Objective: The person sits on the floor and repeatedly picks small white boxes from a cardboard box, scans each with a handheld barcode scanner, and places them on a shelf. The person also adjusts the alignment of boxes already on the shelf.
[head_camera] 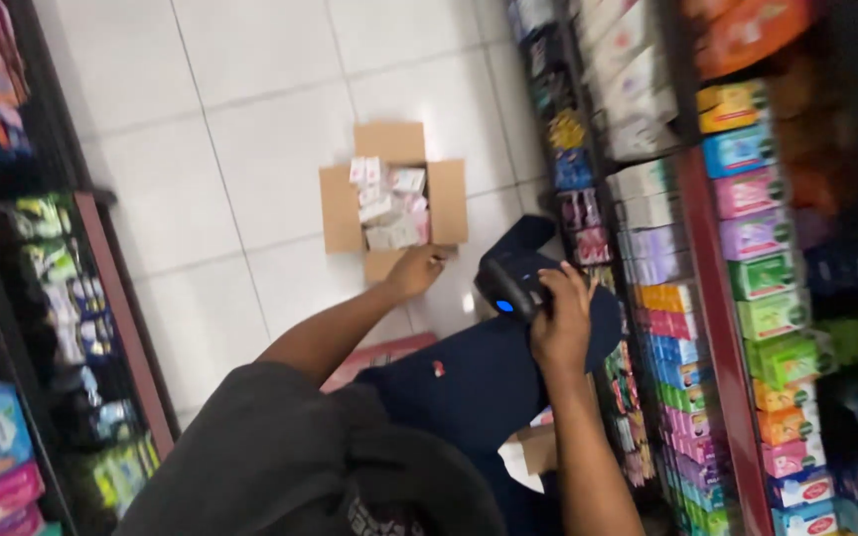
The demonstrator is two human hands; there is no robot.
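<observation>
You are crouched in a shop aisle, and your left hand (417,270) reaches down to the near flap of the open brown cardboard box (342,210) on the white tiled floor (250,129). The fingers curl at the flap's edge, but whether that grip has closed on the card or only rests against it cannot be told from here. The box sits well apart from both shelves, in the middle of the aisle, and holds a loose heap of small white and pink packets (389,203).

Your right hand (560,323) is wrapped around a black handheld scanner (510,283) with a blue light, held over your dark trouser knee (479,377); that grip is firmly closed on the device.

By the look of it, you are at the picking step: box opened, scanner ready, no packet lifted yet. The next move calls for your left hand to go past the flap and into the heap, and take one packet cleanly without dragging its neighbours. The right-hand shelf of coloured boxes (757,288) stands just beside your scanner arm.
</observation>
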